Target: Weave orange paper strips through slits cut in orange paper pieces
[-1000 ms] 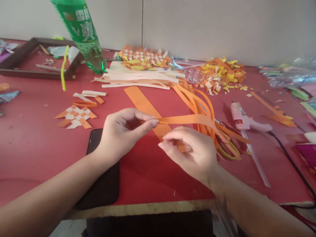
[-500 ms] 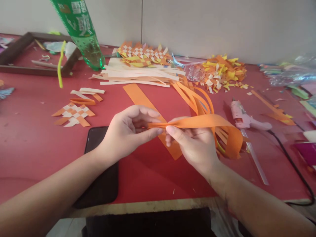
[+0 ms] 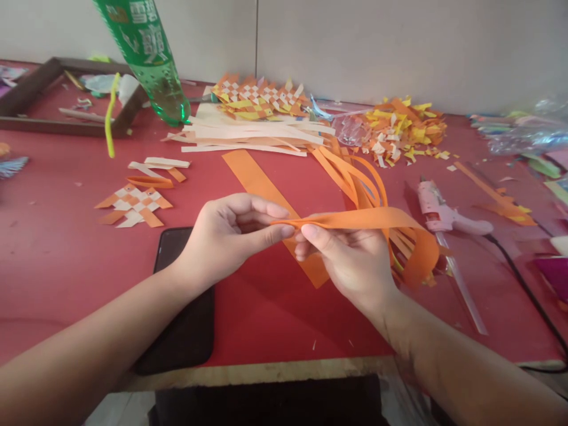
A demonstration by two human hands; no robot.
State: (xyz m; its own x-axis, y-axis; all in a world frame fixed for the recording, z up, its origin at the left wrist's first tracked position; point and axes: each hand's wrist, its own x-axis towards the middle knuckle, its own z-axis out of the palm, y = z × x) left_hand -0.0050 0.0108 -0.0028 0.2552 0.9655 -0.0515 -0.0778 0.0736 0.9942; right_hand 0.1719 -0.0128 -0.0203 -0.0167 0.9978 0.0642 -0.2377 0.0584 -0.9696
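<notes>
Above the red table, an orange paper strip (image 3: 364, 218) runs between my hands, narrowed by a lengthwise fold near the fingers and wide where it curls down at the right. My left hand (image 3: 242, 228) pinches its left end between thumb and fingers. Close beside it, my right hand (image 3: 350, 251) grips the folded part, thumb on top. Beneath the hands a flat, wide orange strip (image 3: 261, 183) lies slantwise. Behind my right hand sits a bunch of thin orange strips (image 3: 346, 171). A black phone (image 3: 186, 331) lies under my left forearm.
A woven orange-and-white paper fish (image 3: 135, 204) lies at left. White strips (image 3: 257, 133), more woven pieces (image 3: 261, 97) and paper scraps (image 3: 403, 130) line the back, beside a green bottle (image 3: 151, 65) and a dark frame (image 3: 26, 97). A corded pink glue gun (image 3: 437, 207) rests right.
My left fingers have moved slightly right along the strip's folded end, closer to my right thumb. The right hand keeps its grip, and the view has shifted a little.
</notes>
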